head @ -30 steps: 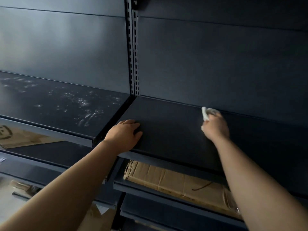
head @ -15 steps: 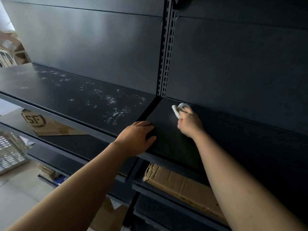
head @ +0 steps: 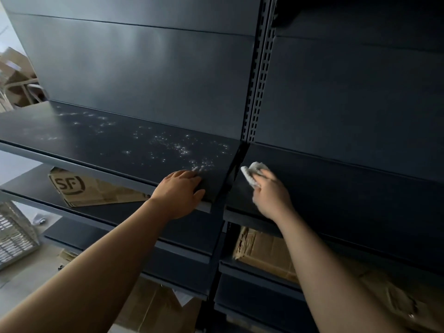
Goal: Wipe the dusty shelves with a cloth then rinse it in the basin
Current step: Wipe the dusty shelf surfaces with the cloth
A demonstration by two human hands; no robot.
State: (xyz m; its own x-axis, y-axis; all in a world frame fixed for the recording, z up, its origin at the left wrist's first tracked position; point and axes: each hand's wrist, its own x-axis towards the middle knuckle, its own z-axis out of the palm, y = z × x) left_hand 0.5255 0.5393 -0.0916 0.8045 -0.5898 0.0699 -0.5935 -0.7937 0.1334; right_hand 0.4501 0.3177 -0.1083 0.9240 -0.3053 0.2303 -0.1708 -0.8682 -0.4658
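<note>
Dark shelf [head: 336, 188]: right hand [head: 270, 194] grips cloth [head: 252, 173], bunched, pointing up-left.

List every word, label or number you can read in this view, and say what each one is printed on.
"SF" - printed in dark letters inside a rounded logo outline on the flattened cardboard box lying on the lower left shelf.
No other text is readable: the cardboard under the right shelf shows no legible print, and the dusty shelf and back panels carry none.
</note>
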